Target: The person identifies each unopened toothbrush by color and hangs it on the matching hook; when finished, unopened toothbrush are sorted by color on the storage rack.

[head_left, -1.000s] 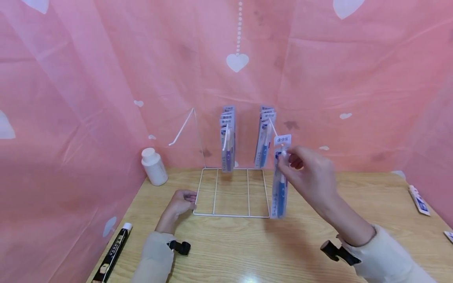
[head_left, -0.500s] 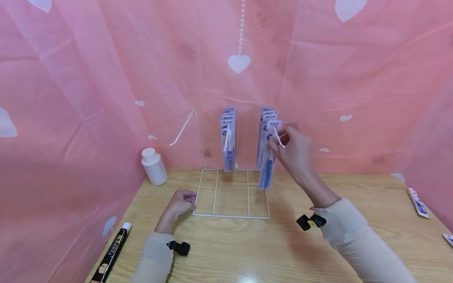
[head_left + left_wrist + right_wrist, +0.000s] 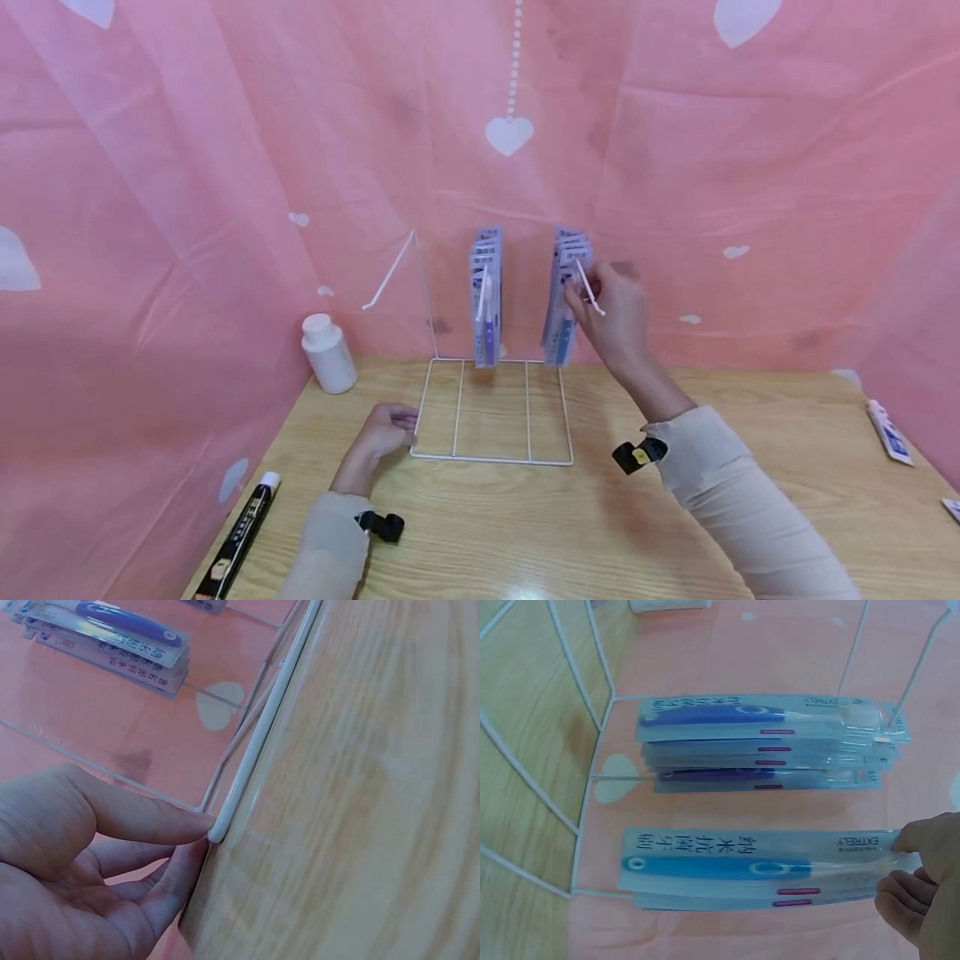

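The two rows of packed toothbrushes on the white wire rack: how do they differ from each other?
The left row hangs free with no hand on it, while the right hand pinches the top of the front pack in the right row. The front brush of the left row has a purple handle; that of the right row has a blue one. Both rows hang from hooks of the same white wire rack, in the same clear packs with printed cards.

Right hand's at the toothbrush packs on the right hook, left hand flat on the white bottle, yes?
Not quite. The left hand is not on the white bottle; it rests at the front left corner of the wire rack, as the left wrist view shows. The right hand is at the toothbrush packs on the right hook, as you said.
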Demonstrator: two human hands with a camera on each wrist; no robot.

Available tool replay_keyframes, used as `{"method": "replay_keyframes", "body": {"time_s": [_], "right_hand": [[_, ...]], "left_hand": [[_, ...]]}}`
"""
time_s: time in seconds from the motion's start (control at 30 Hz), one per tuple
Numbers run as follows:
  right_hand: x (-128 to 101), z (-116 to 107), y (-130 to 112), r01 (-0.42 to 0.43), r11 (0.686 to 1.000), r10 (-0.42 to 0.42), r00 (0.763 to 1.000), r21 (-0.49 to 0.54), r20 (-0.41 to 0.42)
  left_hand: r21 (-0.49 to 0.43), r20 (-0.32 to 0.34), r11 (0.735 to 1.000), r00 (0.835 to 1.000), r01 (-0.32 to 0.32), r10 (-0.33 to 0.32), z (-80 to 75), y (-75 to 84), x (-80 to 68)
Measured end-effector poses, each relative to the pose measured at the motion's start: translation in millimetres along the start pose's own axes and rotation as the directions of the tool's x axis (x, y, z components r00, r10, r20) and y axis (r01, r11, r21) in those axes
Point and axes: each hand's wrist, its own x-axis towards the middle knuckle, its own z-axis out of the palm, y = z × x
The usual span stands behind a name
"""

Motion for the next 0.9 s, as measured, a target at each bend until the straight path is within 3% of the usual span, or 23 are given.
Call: {"method": "replay_keyframes", "body": {"time_s": [0.1, 0.2, 0.37, 0.57, 0.63, 0.73, 0.8, 0.9], "right_hand": [[-10.4, -0.2, 0.6, 0.009, 0.999, -0.008, 1.0, -0.046, 0.03], [-25.2, -5.4, 3.9, -0.036, 0.997, 0.043, 0.994, -0.071, 0.098], [-49.4, -31.0, 23.7, -0.147, 0.982, 0.169, 0.961, -0.115, 0.22], [-67.1, -81.1, 51.5, -0.196, 0.953, 0.261, 0.918, -0.231, 0.3], [-70.1, -96.0, 59.5, -0.184, 0.949, 0.264, 0.907, -0.254, 0.327], [-72.8, -113.6, 70.6, -0.128, 0.945, 0.236, 0.903, -0.299, 0.359], [-74.4, -123.0, 76.5, -0.107, 0.935, 0.238, 0.895, -0.338, 0.376], [-75.6, -134.1, 82.6, -0.106, 0.905, 0.287, 0.868, -0.412, 0.407]], "left_hand": [[-0.006, -0.007, 1.0, 1.0, -0.004, 0.004, -1.2, 0.4, 0.2], [-0.001, -0.008, 1.0, 1.0, -0.008, 0.008, -1.9, 0.9, -0.3], [0.034, -0.005, 0.999, 1.0, -0.018, 0.018, -3.5, 3.4, 3.0], [0.218, 0.016, 0.971, 0.995, -0.103, 0.102, -16.3, 23.2, -1.1], [0.317, 0.04, 0.936, 0.988, -0.152, 0.147, -25.2, 35.8, -5.8], [0.462, 0.08, 0.855, 0.971, -0.236, 0.225, -38.9, 60.3, -12.4], [0.573, 0.077, 0.774, 0.959, -0.268, 0.274, -46.6, 77.2, -16.7], [0.716, 0.026, 0.661, 0.955, -0.224, 0.296, -55.6, 94.5, -23.4]]}}
